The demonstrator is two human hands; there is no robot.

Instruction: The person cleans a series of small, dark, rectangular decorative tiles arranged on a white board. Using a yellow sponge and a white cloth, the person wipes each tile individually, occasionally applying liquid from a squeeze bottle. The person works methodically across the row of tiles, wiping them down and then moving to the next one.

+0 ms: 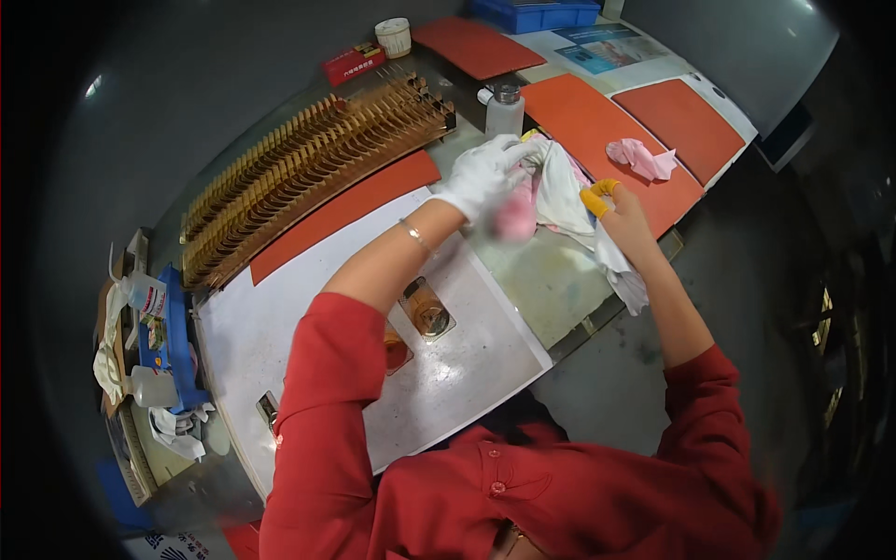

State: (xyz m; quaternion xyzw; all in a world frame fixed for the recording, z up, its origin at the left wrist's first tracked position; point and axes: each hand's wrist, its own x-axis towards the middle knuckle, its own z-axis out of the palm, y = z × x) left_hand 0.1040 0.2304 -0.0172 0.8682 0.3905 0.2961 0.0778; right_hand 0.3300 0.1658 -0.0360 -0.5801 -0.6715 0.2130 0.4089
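Observation:
My left hand [478, 179], in a white glove, reaches across the bench with its fingers curled at the edge of a bunched white cloth [560, 201]. Bare but for yellow finger cots, my right hand [620, 217] pinches the same cloth from the other side, and a loose end drapes below the wrist. A pink cloth [516, 217], smeared by motion, hangs under the gloved fingers. Just beyond the glove stands a translucent bottle [505, 114] with a dark top. Small shiny rectangular pieces [428, 310] lie on a white sheet [467, 359] beneath my left forearm.
A long gold-coloured rack [308, 173] of upright thin pieces fills the back left. Orange-red mats [597, 121] cover the back right, one carrying a crumpled pink cloth [642, 160]. At far left, a blue tray [175, 336] sits beside bottles. A white tub [394, 37] stands behind.

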